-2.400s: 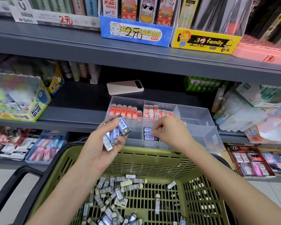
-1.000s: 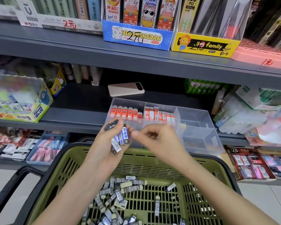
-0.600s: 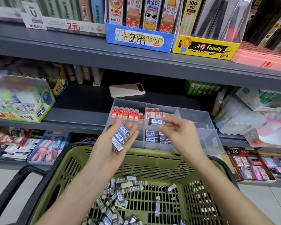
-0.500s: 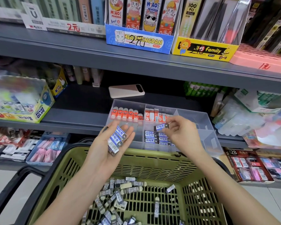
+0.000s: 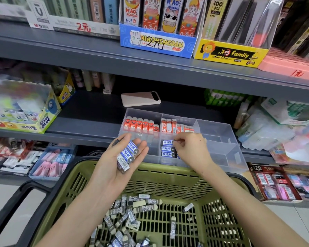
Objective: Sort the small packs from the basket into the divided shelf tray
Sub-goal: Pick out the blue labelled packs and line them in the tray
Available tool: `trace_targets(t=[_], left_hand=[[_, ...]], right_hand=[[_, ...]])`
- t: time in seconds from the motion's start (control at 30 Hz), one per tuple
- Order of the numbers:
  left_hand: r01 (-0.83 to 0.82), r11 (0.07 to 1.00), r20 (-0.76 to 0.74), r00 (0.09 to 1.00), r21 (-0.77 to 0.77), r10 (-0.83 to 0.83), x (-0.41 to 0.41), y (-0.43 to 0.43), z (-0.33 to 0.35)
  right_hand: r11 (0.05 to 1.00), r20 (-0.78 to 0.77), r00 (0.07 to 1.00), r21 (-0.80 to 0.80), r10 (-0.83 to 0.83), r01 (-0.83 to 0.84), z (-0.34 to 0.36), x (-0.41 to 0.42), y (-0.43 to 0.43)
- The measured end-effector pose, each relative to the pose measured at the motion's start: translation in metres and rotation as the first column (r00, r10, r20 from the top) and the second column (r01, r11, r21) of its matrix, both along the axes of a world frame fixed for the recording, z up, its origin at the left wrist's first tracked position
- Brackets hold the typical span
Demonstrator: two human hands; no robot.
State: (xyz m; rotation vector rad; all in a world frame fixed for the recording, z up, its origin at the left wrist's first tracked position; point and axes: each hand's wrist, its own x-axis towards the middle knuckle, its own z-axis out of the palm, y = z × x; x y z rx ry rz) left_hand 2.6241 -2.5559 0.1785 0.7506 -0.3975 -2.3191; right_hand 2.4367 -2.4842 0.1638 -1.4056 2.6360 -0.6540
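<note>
My left hand (image 5: pixel 112 173) is palm up over the green basket's (image 5: pixel 168 177) far rim, with several blue-and-white packs (image 5: pixel 128 155) lying across its palm and fingers. My right hand (image 5: pixel 191 148) reaches into the clear divided tray (image 5: pixel 221 134) on the shelf. Its fingertips pinch the end of a blue pack (image 5: pixel 166 142) on top of a short stack in the front middle compartment. Red packs (image 5: pixel 139 124) and red-and-white packs (image 5: pixel 175 127) stand in the back compartments. Several grey 2B packs (image 5: pixel 132 207) lie loose on the basket floor.
The tray's right compartments (image 5: pixel 219 157) hold nothing. A pink phone (image 5: pixel 140 99) lies on the shelf behind the tray. A glue box (image 5: pixel 25 113) stands to the left and bagged goods (image 5: pixel 268 132) to the right. An upper shelf (image 5: pixel 150 68) overhangs.
My right hand took a blue pack from my left hand, carried it right and lowered it onto the stack in the tray. My left hand's fingers opened out flatter.
</note>
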Motion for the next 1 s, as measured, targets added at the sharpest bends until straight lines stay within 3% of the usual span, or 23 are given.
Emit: trace_targets(t=[0.2,0.3,0.33,0.37,0.43,0.5,0.77,0.87,1.0], left_hand=[[0.017,1.000,-0.002,1.000,0.012,-0.017,-0.004,0.003,0.003],[0.048,0.999,-0.012,0.999,0.025,-0.048,-0.006,0.005,0.005],[0.061,0.998,-0.011,0.998,0.021,-0.061,-0.007,0.005,0.005],[0.073,0.997,-0.011,0.997,0.012,-0.073,-0.007,0.006,0.006],[0.092,0.996,-0.008,0.996,-0.013,-0.092,-0.009,0.007,0.006],[0.107,0.994,-0.016,0.994,-0.032,-0.108,-0.013,0.010,0.006],[0.245,0.969,-0.074,0.966,-0.040,-0.247,-0.017,0.022,0.011],[0.246,0.969,-0.044,0.968,-0.027,-0.247,-0.013,0.019,0.010],[0.206,0.978,-0.057,0.977,-0.020,-0.207,-0.001,0.010,0.008]], right_hand=[[0.998,0.133,0.991,0.055,0.026,-0.034,0.004,0.001,-0.001],[0.990,-0.132,0.988,0.128,0.077,-0.060,0.012,0.002,0.004],[0.996,-0.211,0.975,0.068,0.075,-0.062,0.017,0.005,0.007],[0.995,-0.197,0.977,-0.044,0.081,-0.091,0.022,0.010,0.010],[0.954,0.064,0.980,-0.251,0.188,-0.167,0.032,0.027,0.015],[0.929,0.268,0.914,-0.296,0.303,-0.221,0.037,0.046,0.017],[0.907,0.390,0.843,-0.346,0.371,-0.240,0.041,0.046,0.026],[0.928,0.321,0.880,-0.249,0.349,-0.277,0.055,0.007,0.033],[0.910,0.086,0.940,0.236,0.329,-0.340,0.064,-0.041,0.037]])
